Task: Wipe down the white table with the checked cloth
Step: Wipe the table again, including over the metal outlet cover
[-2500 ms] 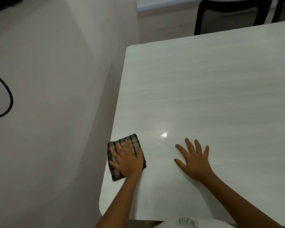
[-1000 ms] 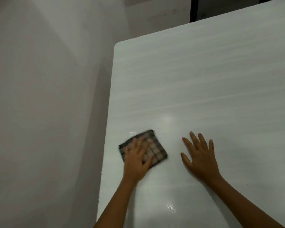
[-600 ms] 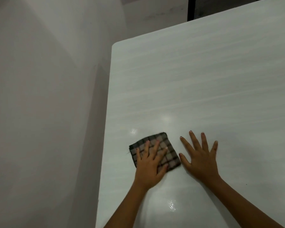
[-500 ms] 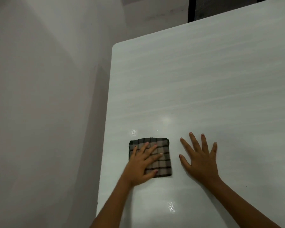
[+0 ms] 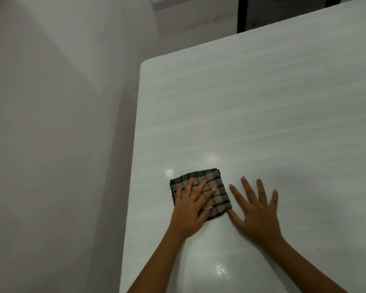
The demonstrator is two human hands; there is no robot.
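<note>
Folded brown-and-beige checked cloth (image 5: pixel 217 188) lies flat on the glossy white table (image 5: pixel 262 102), in the near-left part of the top.

Left hand (image 5: pixel 190 210): palm down, fingers straight and spread, pressing on the cloth. Nothing is clenched or pinched. It covers the cloth's near-left half; the far and right parts show.

Right hand (image 5: pixel 256 212): flat on the bare tabletop just right of the cloth, fingers splayed, holding nothing. The thumb tip sits at the cloth's near right corner; cannot tell whether they touch.

Edges: the table's left edge runs from a rounded far-left corner down to the bottom of the frame. A narrow strip of bare top separates it from the cloth's left side. The far edge slants up to the right.

Open room: bare tabletop ahead of both hands and out to the right, with two glare spots.

Beyond the far edge stands a dark chair (image 5: pixel 283 11). A pale plain surface (image 5: pixel 51 134) lies left of the table.
</note>
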